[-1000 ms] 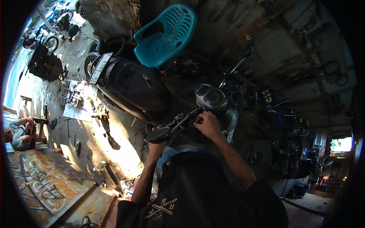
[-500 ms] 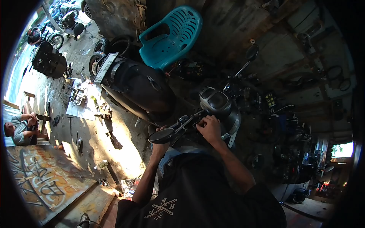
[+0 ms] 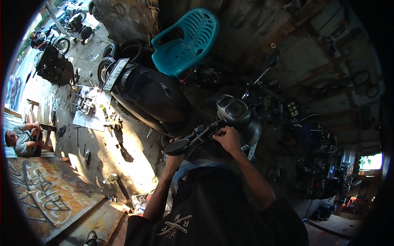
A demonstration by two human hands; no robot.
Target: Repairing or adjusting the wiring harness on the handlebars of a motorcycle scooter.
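A motorcycle lies in front of me, with its dark round instrument cluster [image 3: 232, 107] facing up. My right hand [image 3: 228, 138] is beside the handlebar [image 3: 202, 132], fingers pinched together close to the controls. Anything between those fingertips is too small and dark to make out. Partly covered by the round rear-view mirror [image 3: 175, 146], my left hand [image 3: 174, 160] is at the left end of the bar, its fingers hidden. A second mirror [image 3: 272, 57] stands out on a stalk at the far side.
Left of the bike is a dark scooter [image 3: 150, 96] with pliers [image 3: 166, 91] on its seat. A teal plastic chair [image 3: 186, 45] stands behind it. Metal parts lie on a pale sheet [image 3: 88, 119]. Someone sits at far left [image 3: 25, 138]. Shelves of dark parts [image 3: 318, 164] fill the right side.
My right hand has shifted very slightly down at the handlebar, still pinched. The left hand stays behind the mirror. The whole view has moved a little.
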